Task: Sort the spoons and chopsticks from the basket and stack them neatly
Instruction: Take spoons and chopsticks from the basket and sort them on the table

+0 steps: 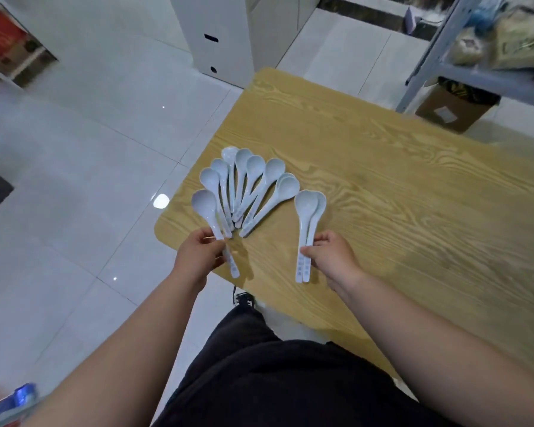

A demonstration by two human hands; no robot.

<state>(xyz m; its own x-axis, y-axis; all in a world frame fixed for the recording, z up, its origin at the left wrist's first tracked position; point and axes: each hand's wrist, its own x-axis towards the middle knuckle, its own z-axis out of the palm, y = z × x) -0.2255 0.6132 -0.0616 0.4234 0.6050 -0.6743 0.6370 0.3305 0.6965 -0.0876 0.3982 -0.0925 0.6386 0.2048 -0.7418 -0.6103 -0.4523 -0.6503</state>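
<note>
Head view, wooden bench (398,186), fan of white spoons (247,186) near its left edge, left hand (198,255) fingers grasping one spoon (211,217) by the handle, right hand (332,255) fingers pinching two stacked spoons (309,229) just right of the fan

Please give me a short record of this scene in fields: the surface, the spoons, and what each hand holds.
surface: wooden table
loose spoons: fanned pile of white spoons, handles converging toward the person
left hand: grips one spoon by its handle
right hand: holds two nested spoons by their handles
chopsticks: none visible
basket: none visible
</note>
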